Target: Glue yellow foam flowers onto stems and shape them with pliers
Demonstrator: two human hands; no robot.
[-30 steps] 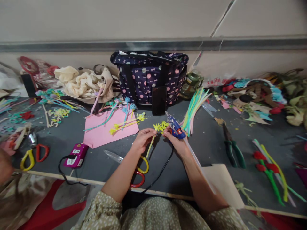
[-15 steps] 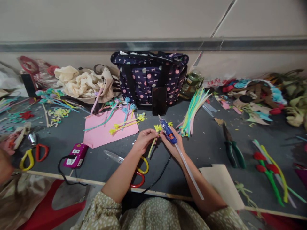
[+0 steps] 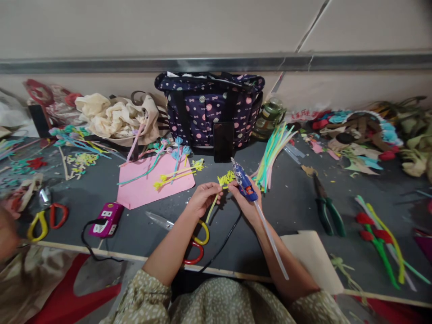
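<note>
My left hand (image 3: pixel 204 198) pinches a yellow-green pipe cleaner stem (image 3: pixel 211 210) that slants down from its fingertips. In my right hand (image 3: pixel 249 204) is a blue hot glue gun (image 3: pixel 245 183), nozzle pointing up and away, with a long clear glue stick trailing from its back. A short yellow piece lies between the fingertips of both hands; which hand grips it I cannot tell. Just beyond the fingertips is a pile of small yellow pipe cleaner pieces (image 3: pixel 226 178). Scissors (image 3: pixel 200 232) with yellow and red handles lie under my left forearm.
Pink paper (image 3: pixel 141 193) bears finished pipe cleaner flowers. A dark patterned bag (image 3: pixel 205 108) with a phone (image 3: pixel 223 141) against it stands behind. Pipe cleaners (image 3: pixel 275 155), pliers (image 3: pixel 324 209), a purple power strip (image 3: pixel 107 219) and cardboard (image 3: pixel 312 256) lie around. Another person's arm (image 3: pixel 7 234) is at left.
My right hand and the glue gun have shifted slightly right, away from my left fingertips. More of the yellow pile now shows. My left hand has barely moved.
</note>
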